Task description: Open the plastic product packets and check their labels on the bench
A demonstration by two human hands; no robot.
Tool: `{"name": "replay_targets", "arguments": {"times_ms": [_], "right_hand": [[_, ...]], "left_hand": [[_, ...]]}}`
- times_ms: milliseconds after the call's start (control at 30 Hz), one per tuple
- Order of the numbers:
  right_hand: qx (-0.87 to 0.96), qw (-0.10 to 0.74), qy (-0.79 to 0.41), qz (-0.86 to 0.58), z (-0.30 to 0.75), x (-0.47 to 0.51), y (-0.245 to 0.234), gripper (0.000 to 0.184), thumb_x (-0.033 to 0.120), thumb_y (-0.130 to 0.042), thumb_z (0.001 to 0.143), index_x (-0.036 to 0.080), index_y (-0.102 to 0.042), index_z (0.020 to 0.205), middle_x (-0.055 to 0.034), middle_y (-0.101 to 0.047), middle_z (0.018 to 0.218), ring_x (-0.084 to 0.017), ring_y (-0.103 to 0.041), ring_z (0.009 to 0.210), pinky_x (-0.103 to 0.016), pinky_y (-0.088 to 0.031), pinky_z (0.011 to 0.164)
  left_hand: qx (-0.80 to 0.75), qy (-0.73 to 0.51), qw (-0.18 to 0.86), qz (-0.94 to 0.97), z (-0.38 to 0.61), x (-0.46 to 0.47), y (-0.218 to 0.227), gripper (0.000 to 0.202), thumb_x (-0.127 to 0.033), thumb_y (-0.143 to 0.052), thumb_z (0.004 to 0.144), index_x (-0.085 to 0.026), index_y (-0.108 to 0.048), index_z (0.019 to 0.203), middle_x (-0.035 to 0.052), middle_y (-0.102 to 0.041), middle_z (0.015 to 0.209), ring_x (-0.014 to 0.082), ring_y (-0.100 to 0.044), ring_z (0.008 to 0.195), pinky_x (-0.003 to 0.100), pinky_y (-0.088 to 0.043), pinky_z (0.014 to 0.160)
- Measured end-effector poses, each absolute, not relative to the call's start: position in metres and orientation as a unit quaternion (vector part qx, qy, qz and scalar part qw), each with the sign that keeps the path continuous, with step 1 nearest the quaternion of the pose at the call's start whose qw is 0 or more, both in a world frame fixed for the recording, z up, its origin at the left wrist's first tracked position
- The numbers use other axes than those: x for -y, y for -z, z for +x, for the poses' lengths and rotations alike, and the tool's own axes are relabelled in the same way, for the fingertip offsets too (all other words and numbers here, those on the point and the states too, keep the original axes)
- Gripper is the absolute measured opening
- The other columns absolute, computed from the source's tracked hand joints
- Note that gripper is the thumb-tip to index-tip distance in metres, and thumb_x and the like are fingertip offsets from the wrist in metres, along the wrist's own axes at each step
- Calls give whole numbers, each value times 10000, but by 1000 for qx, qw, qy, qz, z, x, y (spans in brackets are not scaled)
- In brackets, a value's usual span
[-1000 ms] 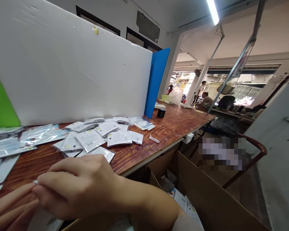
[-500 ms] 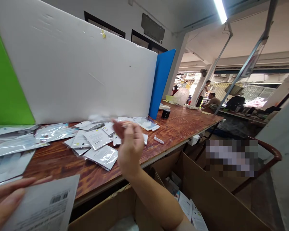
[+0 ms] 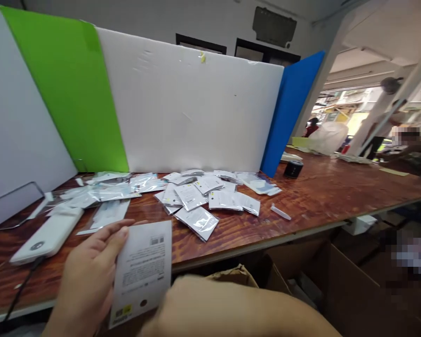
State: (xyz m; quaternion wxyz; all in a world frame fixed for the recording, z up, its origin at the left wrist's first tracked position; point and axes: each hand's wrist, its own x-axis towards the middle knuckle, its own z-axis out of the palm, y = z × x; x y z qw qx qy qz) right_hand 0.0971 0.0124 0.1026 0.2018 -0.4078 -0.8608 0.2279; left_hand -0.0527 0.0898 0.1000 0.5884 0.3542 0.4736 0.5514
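In the head view, my left hand grips a flat white printed card by its left edge, thumb on the face. The card bears small text, a barcode, a dark dot and a yellow label, all upside down to me. My right hand is a blur at the card's lower right corner, its fingers hidden behind the wrist and forearm. Beyond them, a pile of similar cards in clear plastic sleeves lies on the table. Several clear packets with pale blue contents are spread to the left.
A white power bank with a black cable lies on the brown wooden table. White, green and blue boards stand behind. To the right are a small clear plastic piece and a black cylinder. Cardboard boxes sit below the table edge.
My view has swung left, bringing the power bank and green board into sight. My right hand has come down from above the packets to the card in my left hand.
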Motion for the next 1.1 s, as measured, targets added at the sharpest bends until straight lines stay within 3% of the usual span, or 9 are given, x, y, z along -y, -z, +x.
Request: {"name": "replay_targets", "arguments": {"times_ms": [133, 267, 400, 533, 700, 800, 900, 1000, 1100], "right_hand": [[679, 387, -162, -603, 114, -26, -116, 388, 406, -459, 919, 170, -611, 651, -10, -600, 582, -116, -497, 521, -245, -358, 488], [573, 503, -391, -515, 121, -49, -106, 333, 438, -641, 803, 166, -660, 993, -70, -699, 867, -178, -637, 772, -297, -490, 663], [522, 528, -548, -386, 120, -58, -96, 276, 401, -683, 766, 150, -726, 873, -38, -700, 765, -154, -645, 711, -303, -520, 673], [522, 550, -524, -388, 125, -55, -97, 222, 360, -718, 738, 176, -749, 860, -38, -725, 775, -150, -651, 688, -286, -523, 631], [585, 544, -481, -362, 135, -54, -97, 178, 288, -666, 778, 229, -760, 918, -54, -748, 929, -169, -677, 828, -302, -539, 723], [598, 552, -469, -344, 137, -53, -96, 246, 169, -617, 764, 267, -756, 942, -31, -752, 936, -155, -684, 802, -277, -548, 674], [614, 577, -421, -336, 137, -49, -97, 364, 41, -548, 677, 275, -776, 838, -1, -757, 775, -137, -667, 666, -241, -518, 566], [646, 583, -375, -319, 138, -45, -99, 385, 14, -507, 647, 273, -777, 738, 21, -725, 629, -114, -602, 524, -223, -450, 483], [661, 583, -360, -307, 140, -41, -100, 383, 19, -505, 648, 274, -773, 744, 16, -730, 658, -117, -580, 509, -229, -422, 468]], "left_hand": [[-425, -581, 596, 356, -55, -83, -104, 389, -247, -813, 508, -187, -645, 853, -10, -693, 615, 193, -670, 562, 241, -543, 469], [-403, -562, 624, 365, -54, -74, -108, 358, -256, -816, 561, -168, -634, 856, 9, -708, 648, 204, -680, 599, 266, -559, 517], [-379, -542, 654, 367, -52, -68, -111, 341, -250, -820, 585, -154, -635, 855, 39, -735, 753, 206, -692, 664, 269, -570, 566], [-368, -511, 677, 379, -57, -67, -113, 301, -228, -788, 655, -162, -637, 906, 70, -746, 863, 203, -696, 729, 271, -571, 613], [-353, -435, 715, 418, -65, -68, -114, 400, -243, -763, 697, -201, -662, 1082, 82, -748, 878, 196, -684, 735, 267, -554, 622], [-355, -434, 714, 420, -67, -69, -113, 250, -231, -801, 618, -179, -744, 856, 60, -736, 731, 173, -656, 644, 235, -530, 566], [-348, -459, 697, 428, -68, -68, -111, 107, -193, -808, 536, -169, -713, 580, 13, -658, 537, 122, -573, 500, 186, -456, 467], [-339, -460, 685, 451, -69, -67, -111, 78, -194, -772, 549, -175, -698, 531, 12, -621, 493, 115, -534, 470, 186, -414, 450], [-323, -456, 678, 478, -70, -64, -112, 47, -212, -726, 579, -178, -718, 547, 37, -637, 523, 144, -550, 503, 217, -427, 479]]}}
